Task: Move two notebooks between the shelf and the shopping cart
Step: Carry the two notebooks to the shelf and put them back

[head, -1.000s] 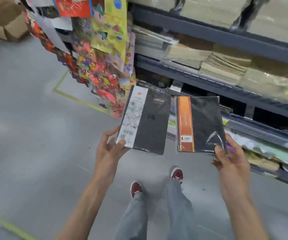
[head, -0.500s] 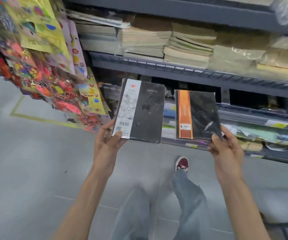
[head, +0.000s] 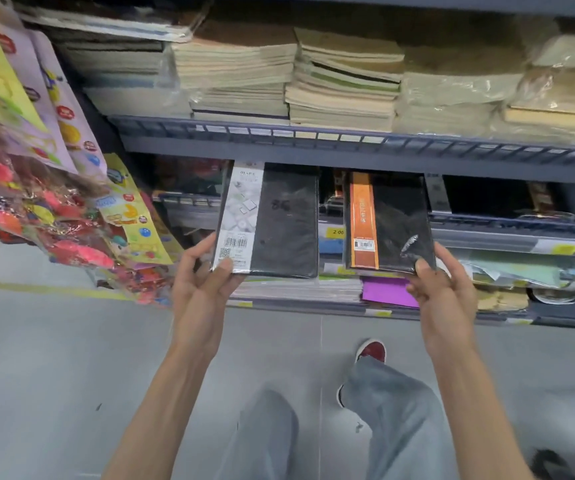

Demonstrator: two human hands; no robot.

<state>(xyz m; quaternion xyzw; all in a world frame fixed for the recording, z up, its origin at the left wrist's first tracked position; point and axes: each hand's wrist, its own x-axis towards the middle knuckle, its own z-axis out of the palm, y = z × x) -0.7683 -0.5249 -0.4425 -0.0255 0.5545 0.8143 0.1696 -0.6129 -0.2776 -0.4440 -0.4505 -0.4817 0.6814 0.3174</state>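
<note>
My left hand grips the lower left corner of a black notebook with a white band, thumb on its cover. My right hand pinches the lower right corner of a black notebook with an orange band. Both notebooks are wrapped in clear film and held upright side by side, just below the grey shelf rail and in front of the dark lower shelf opening. The shopping cart is out of view.
Stacks of beige notebooks fill the shelf above. Colourful sticker sheets hang at the left. Lower shelves hold flat paper goods, a purple sheet and yellow price tags. Grey floor and my legs lie below.
I have stepped closer to the shelf and turned to face it. Both notebooks have moved up and forward toward the lower shelf opening, still held in the same grips.
</note>
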